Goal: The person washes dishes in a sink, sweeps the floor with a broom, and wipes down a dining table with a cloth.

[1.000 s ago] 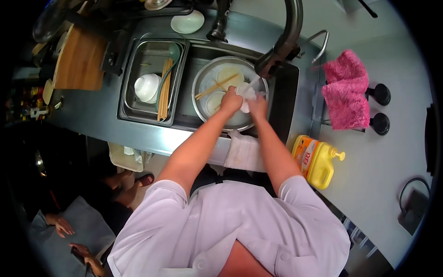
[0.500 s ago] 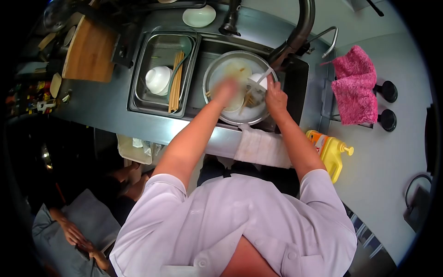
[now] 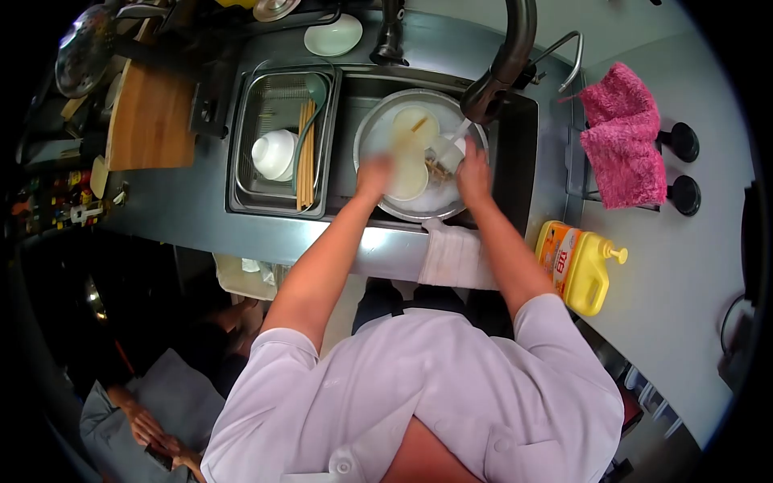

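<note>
Round silver metal basin (image 3: 412, 216) sits in the dark sink, centre of the frame. Nearest you, a pale folded cloth (image 3: 455, 258) hangs over the sink's front edge, just below it. Your left hand (image 3: 373, 179) is at the basin's left rim, motion-blurred; can't tell if open or closed. Your right hand (image 3: 473, 173) is at the right rim, fingers beside a small white bowl (image 3: 453, 153); can't tell if it grips either. Inside: cloudy liquid, two pale round bowls (image 3: 408, 179), light brown sticks.

Basin looks stiff but likely heavy with its load, rim probably slippery, contents apt to slosh. Best hold: both side rims, opposite each other, kept level. Bowls look light, likely slick and chippable; take them by the edge.

Right of frame: yellow pump bottle (image 3: 588, 278). Left of the basin: metal wire basket (image 3: 234, 189) with white bowls (image 3: 274, 154) and wooden chopsticks (image 3: 306, 161). Farther: dark faucet (image 3: 485, 95) above the basin's upper right, shallow pale dish (image 3: 332, 36) at upper left.
</note>
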The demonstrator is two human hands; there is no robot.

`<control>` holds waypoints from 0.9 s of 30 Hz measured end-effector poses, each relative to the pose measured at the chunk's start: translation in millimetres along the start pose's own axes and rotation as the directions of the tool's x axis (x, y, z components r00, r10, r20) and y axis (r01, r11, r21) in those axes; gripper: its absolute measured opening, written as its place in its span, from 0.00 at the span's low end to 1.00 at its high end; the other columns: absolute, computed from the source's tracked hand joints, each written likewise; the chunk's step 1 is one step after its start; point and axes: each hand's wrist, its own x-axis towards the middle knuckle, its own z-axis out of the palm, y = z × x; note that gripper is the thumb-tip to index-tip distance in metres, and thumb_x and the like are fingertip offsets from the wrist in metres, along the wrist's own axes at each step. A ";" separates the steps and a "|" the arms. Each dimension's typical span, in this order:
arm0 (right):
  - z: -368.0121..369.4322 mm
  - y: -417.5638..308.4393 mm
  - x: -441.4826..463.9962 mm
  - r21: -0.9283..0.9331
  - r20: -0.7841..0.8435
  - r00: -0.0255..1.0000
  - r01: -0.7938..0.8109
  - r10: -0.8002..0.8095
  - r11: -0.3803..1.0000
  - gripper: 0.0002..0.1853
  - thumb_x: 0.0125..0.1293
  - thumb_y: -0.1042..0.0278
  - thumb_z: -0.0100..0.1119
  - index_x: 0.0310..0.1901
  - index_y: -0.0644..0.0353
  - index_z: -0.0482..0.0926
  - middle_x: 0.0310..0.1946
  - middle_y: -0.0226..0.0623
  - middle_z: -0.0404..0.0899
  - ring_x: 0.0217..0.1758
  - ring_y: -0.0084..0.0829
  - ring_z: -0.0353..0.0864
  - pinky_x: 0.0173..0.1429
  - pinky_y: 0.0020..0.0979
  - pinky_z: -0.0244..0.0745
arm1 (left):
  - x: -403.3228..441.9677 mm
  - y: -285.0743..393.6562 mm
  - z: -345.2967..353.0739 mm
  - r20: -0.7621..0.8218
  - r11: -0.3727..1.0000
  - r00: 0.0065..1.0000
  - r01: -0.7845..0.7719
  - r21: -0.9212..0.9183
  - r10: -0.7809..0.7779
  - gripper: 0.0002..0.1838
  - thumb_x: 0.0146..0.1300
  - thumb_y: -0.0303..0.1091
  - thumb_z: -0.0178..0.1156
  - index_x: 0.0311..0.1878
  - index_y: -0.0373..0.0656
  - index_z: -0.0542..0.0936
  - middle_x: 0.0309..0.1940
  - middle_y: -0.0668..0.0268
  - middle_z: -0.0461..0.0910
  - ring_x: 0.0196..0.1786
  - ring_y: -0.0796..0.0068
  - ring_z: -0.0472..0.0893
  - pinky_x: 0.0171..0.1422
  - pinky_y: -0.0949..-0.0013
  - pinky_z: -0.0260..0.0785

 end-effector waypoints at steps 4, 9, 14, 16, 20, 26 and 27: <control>2.7 28.6 36.1 -0.231 0.132 0.963 0.259 -0.233 0.938 0.29 0.66 0.77 0.47 0.70 0.55 0.66 0.53 0.57 0.72 0.40 0.58 0.84 0.46 0.53 0.81 | -8.4 9.3 5.6 0.093 0.964 0.980 -0.191 0.186 0.176 0.15 0.66 0.39 0.62 0.47 0.37 0.85 0.37 0.59 0.87 0.41 0.64 0.85 0.49 0.60 0.76; 51.8 56.6 35.8 -0.211 0.140 0.990 0.046 -0.016 0.976 0.23 0.62 0.75 0.51 0.61 0.67 0.72 0.41 0.58 0.81 0.34 0.53 0.86 0.34 0.44 0.83 | -19.1 23.6 25.9 0.217 0.995 0.975 -0.013 -0.103 0.035 0.17 0.67 0.43 0.63 0.45 0.38 0.85 0.35 0.62 0.85 0.37 0.69 0.83 0.48 0.65 0.75; 10.6 41.3 7.9 0.525 0.647 0.615 -0.788 0.451 0.321 0.17 0.65 0.73 0.49 0.55 0.67 0.75 0.33 0.46 0.84 0.25 0.37 0.84 0.21 0.36 0.76 | -31.2 63.4 32.7 0.422 0.919 0.903 0.231 -0.318 -0.081 0.22 0.69 0.48 0.63 0.56 0.41 0.79 0.47 0.64 0.81 0.43 0.72 0.80 0.53 0.63 0.75; 4.0 20.7 -14.0 0.610 0.698 0.600 -0.784 0.390 0.113 0.17 0.67 0.72 0.51 0.56 0.65 0.76 0.34 0.44 0.84 0.24 0.36 0.82 0.22 0.34 0.75 | -33.1 83.9 32.3 0.513 0.857 0.850 0.349 -0.378 -0.120 0.26 0.69 0.50 0.62 0.63 0.43 0.75 0.55 0.63 0.79 0.49 0.70 0.80 0.56 0.59 0.76; -6.6 -21.4 -32.2 0.822 0.346 0.842 -0.485 0.415 0.298 0.20 0.71 0.69 0.53 0.64 0.51 0.75 0.48 0.39 0.84 0.43 0.35 0.84 0.39 0.32 0.79 | 3.9 57.8 46.6 0.564 0.851 0.812 0.184 -0.493 0.152 0.26 0.68 0.35 0.62 0.69 0.45 0.72 0.63 0.61 0.76 0.62 0.66 0.78 0.65 0.58 0.72; -18.0 -28.5 -34.3 0.546 -0.183 0.981 0.052 0.059 0.836 0.27 0.69 0.72 0.58 0.69 0.47 0.73 0.59 0.43 0.82 0.62 0.47 0.81 0.62 0.36 0.75 | -12.7 91.5 0.2 0.320 0.800 0.739 -0.588 -0.122 0.593 0.29 0.60 0.18 0.55 0.67 0.44 0.73 0.66 0.55 0.74 0.61 0.55 0.80 0.67 0.61 0.71; -21.5 -27.1 -33.3 0.592 -0.108 0.994 0.069 -0.006 0.803 0.32 0.64 0.72 0.63 0.71 0.46 0.71 0.67 0.45 0.75 0.67 0.47 0.76 0.67 0.42 0.71 | -16.4 97.3 -9.8 0.301 0.725 0.694 -0.689 0.010 0.654 0.30 0.58 0.16 0.55 0.67 0.44 0.73 0.67 0.53 0.73 0.61 0.52 0.80 0.66 0.60 0.72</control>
